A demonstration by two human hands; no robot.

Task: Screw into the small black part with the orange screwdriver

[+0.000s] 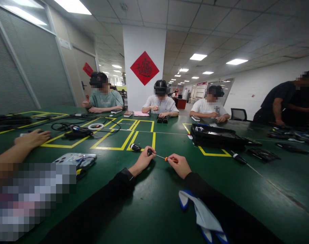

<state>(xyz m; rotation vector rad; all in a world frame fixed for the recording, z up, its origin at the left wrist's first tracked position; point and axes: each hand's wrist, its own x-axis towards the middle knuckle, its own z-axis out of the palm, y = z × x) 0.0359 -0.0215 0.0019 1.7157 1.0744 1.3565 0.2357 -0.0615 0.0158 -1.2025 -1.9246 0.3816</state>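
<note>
Centred before me over the green table, my right hand (181,166) is closed around the orange-and-black handle of a screwdriver (166,159). Its thin metal shaft points left, and the tip meets a small black part (149,152). That part is pinched in the fingers of my left hand (141,161); its exact kind is too small to make out. Just behind my left hand lies a black-and-white cylindrical piece (135,147). A white glove with blue edging (204,210) rests beside my right forearm.
Yellow tape (108,148) marks rectangles on the green table (154,210). Black trays (215,137) stand right, near another black-and-white cylinder (238,158). Cables (78,130) and a clear-cased item (79,159) lie left. A co-worker's hand (33,138) rests there; several people sit opposite.
</note>
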